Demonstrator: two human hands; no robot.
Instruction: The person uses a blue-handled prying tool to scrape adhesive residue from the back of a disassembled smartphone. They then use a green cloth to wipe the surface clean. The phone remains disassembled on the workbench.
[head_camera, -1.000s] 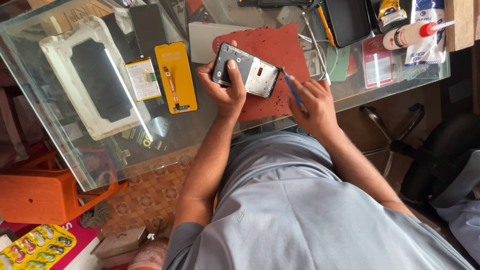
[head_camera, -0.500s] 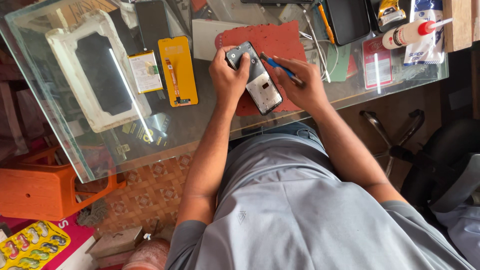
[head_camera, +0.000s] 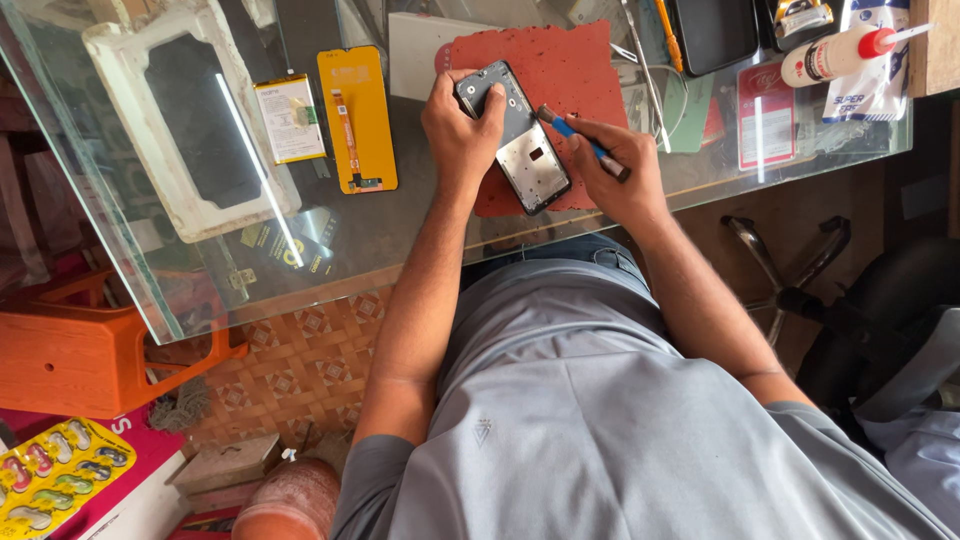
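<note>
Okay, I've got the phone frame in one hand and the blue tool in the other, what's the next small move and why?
Probably ease the blue-handled tool a touch further along the phone frame's right edge. The left hand grips the frame at its upper end, tilted above the red mat, and the right hand has the tool's tip right at that edge, so a short, gentle push looks like the natural step.
</note>
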